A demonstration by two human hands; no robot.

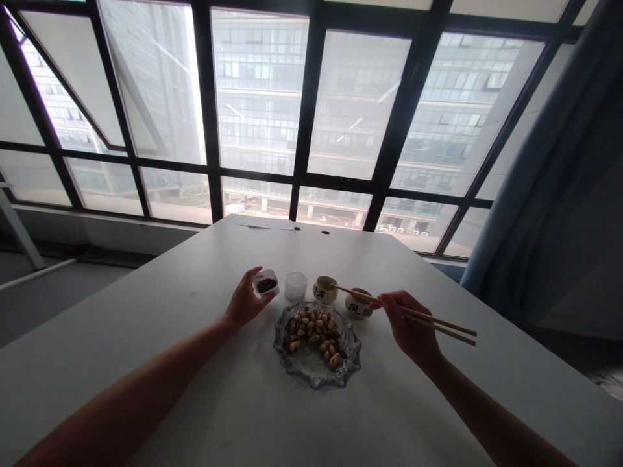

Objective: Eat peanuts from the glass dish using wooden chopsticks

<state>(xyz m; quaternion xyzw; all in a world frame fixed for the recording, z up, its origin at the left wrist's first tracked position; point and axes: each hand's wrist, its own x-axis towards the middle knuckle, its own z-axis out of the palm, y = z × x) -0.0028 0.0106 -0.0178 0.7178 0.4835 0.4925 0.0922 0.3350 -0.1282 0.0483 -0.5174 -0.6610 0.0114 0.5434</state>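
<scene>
My left hand is closed around a small clear plastic cup with dark bits inside. In my right hand is a pair of wooden chopsticks, their tips at a small beige cup with dark characters on it. A second beige cup stands nearer my right hand, partly behind the chopsticks. Between the held cup and the beige cups is another translucent plastic cup. In front of them sits a scalloped glass dish holding many pistachio-like nuts and some dark bits.
Everything stands on a long white table. Sheets of paper lie at its far end, near a dark round hole. Large windows rise beyond, and a blue curtain hangs at the right.
</scene>
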